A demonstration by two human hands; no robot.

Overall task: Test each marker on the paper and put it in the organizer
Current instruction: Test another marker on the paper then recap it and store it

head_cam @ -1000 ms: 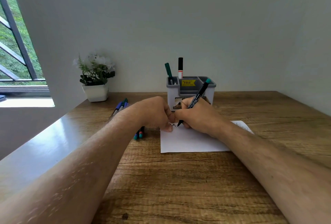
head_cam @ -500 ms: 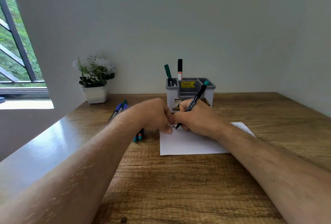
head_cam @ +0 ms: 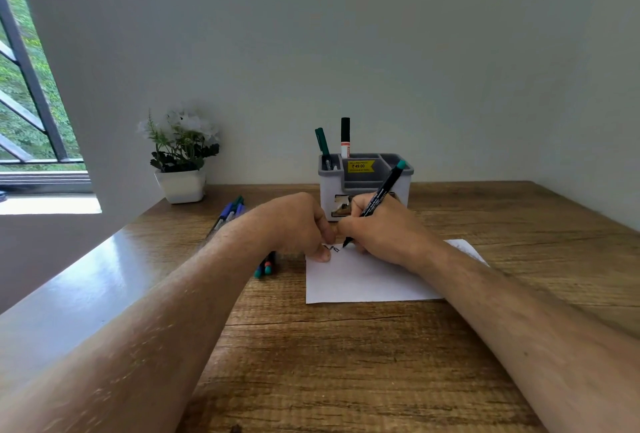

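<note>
grainy wood table (head_cam: 346,363), matt paper (head_cam: 363,280)

Wooden table (head_cam: 346,363) bears paper (head_cam: 363,280), organizer (head_cam: 363,186), loose markers (head_cam: 230,212), plant pot (head_cam: 181,184).

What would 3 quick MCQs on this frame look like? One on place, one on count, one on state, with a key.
1. Where does the potted plant stand?
A. left of the organizer, by the wall
B. on the paper
C. inside the organizer

2. How many markers stand in the organizer?
A. none
B. two
C. five

3. What is the right hand doing?
A. resting open on the table
B. capping a marker
C. holding the teal-ended marker, tip on the paper

Key: 1 A, the pot sits at the desk's back left. 2 B, a green one and a black-capped one. 3 C, fingers grip the barrel, tip beside fresh marks.
</note>
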